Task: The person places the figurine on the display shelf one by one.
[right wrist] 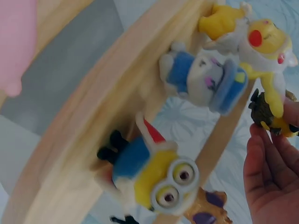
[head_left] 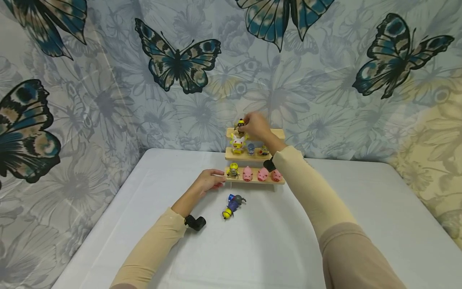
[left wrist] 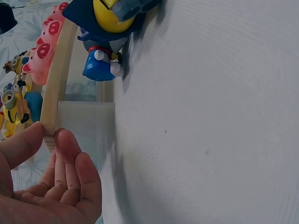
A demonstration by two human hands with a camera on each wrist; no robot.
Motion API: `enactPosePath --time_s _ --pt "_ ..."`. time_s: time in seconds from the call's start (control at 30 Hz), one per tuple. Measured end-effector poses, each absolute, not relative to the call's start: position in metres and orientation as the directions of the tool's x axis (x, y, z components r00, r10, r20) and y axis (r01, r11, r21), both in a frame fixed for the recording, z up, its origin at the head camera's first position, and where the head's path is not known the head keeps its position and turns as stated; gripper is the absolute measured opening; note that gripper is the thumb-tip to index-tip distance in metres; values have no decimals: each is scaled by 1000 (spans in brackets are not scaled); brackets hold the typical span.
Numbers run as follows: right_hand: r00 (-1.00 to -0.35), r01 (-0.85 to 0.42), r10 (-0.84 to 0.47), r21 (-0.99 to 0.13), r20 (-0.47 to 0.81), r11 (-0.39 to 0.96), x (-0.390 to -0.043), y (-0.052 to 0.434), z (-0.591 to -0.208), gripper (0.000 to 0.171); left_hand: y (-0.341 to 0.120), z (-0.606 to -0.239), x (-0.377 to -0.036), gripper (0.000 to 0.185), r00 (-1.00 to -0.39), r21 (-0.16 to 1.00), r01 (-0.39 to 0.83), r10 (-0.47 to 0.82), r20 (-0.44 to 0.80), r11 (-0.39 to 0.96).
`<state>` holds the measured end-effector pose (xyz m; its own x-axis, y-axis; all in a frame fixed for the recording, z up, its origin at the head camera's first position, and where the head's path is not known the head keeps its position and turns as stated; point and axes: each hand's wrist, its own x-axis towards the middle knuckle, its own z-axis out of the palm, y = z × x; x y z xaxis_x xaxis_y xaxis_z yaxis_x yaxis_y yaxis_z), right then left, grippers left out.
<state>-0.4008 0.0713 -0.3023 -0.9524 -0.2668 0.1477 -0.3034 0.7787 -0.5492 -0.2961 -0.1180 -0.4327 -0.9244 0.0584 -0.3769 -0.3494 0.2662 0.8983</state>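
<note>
My right hand (head_left: 258, 127) pinches a small yellow-and-dark figurine (head_left: 240, 123) at the left of the top tier of a wooden display stand (head_left: 249, 157). In the right wrist view, thumb and fingertips hold that figurine (right wrist: 263, 112), partly hidden behind a yellow-and-white figure (right wrist: 268, 44). With thumb and fingers, my left hand (left wrist: 60, 182) grips the left end of the stand's bottom plank (left wrist: 57, 88). Just above that grip stands a Minion figurine with a guitar (left wrist: 11, 109); pink pig figurines (head_left: 247, 174) line the same tier.
On the middle tier are a blue-capped figurine (head_left: 251, 149) and a goggled Minion (right wrist: 163, 179). A few toy figures (head_left: 233, 203) lie on the white tablecloth (head_left: 267, 241) before the stand. Butterfly-print fabric (head_left: 202, 112) hangs right behind it.
</note>
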Motion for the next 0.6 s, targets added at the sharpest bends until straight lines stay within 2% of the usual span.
enactPosePath --time_s 0.17,0.6 --pt "-954 -296 -268 -564 135 771 -403 70 -305 34 -119 -432 -296 36 -927 899 -337 66 -368 278" --pt "-950 -304 -291 -567 117 765 -403 72 -307 46 -119 -433 -297 36 -925 898 -346 60 -375 270"
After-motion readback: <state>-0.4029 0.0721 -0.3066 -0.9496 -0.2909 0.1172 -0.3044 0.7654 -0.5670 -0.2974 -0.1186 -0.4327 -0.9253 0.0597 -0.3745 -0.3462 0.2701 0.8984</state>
